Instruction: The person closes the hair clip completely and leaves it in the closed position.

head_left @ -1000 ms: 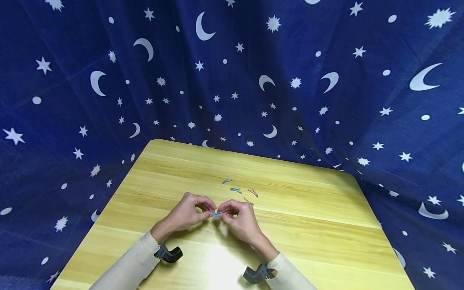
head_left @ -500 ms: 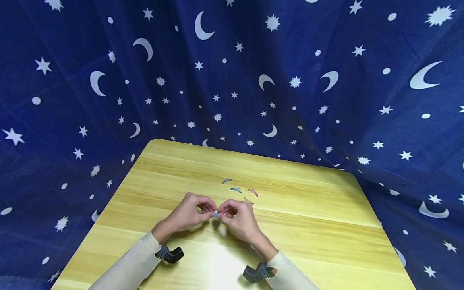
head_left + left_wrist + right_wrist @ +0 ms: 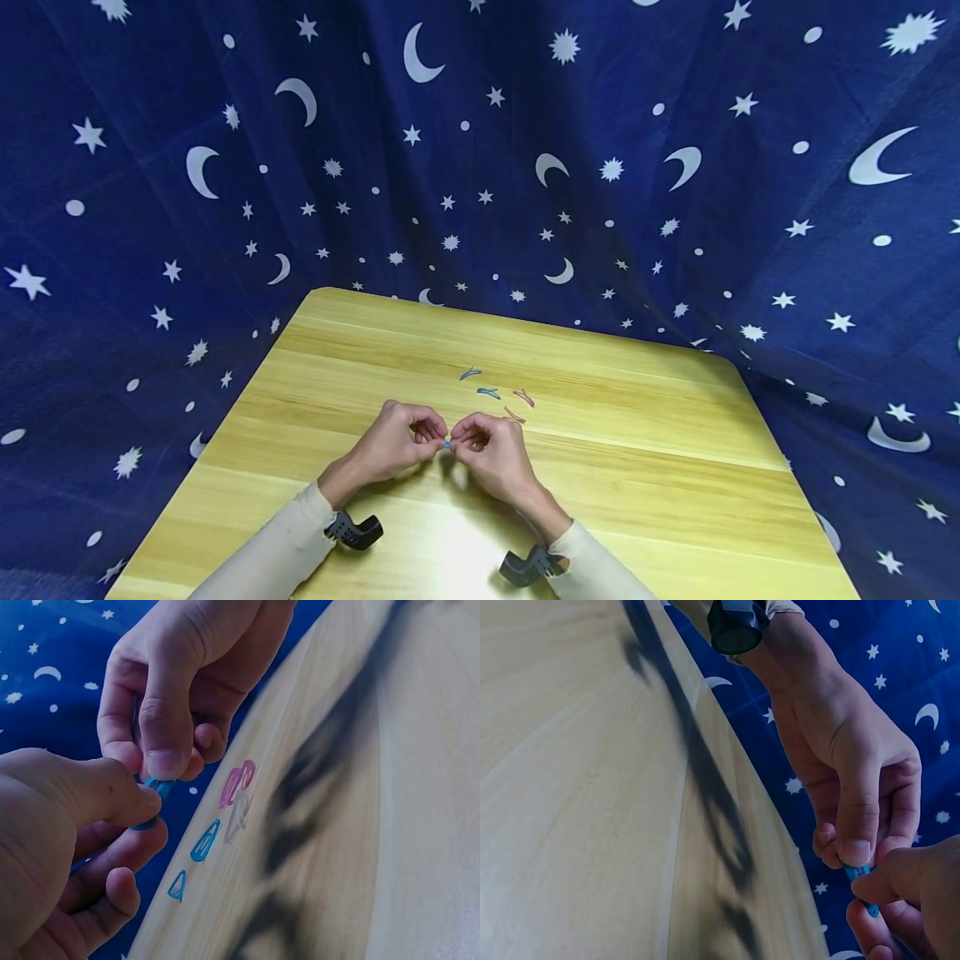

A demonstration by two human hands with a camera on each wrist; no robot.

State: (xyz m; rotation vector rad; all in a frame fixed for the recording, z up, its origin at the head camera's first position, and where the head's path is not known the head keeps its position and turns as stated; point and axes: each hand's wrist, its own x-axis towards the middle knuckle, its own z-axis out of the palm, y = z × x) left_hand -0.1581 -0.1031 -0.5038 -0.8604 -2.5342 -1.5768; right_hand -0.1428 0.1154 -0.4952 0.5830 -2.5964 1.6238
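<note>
1. Nearest are the left sleeve (image 3: 266,546) and right sleeve (image 3: 600,567), both off-white, with a black wrist device at each cuff: the left device (image 3: 356,531) and the right device (image 3: 525,568). Both are too small to show whether they carry a brand.
2. A bright patch of glare (image 3: 465,542) lies on the counter (image 3: 660,483) between the forearms.
3. The left hand (image 3: 401,440) pinches one end of the held blue clip (image 3: 159,786) between thumb and fingers.
4. The right hand (image 3: 498,458) pinches the other end, its fingertips just beside the left's. The clip is thus between the two hands, raised over the counter; fingers cover most of it, so any lettering cannot be read.
5. Beyond lie loose clips: a pale tan clip (image 3: 514,414) just beside the right hand, then a pink clip (image 3: 523,398), a middle blue clip (image 3: 488,393) and a farthest blue clip (image 3: 469,374).
6. Behind the wood-grained counter hangs dark blue fabric (image 3: 510,242), printed with white crescents, stars and dots.
</note>
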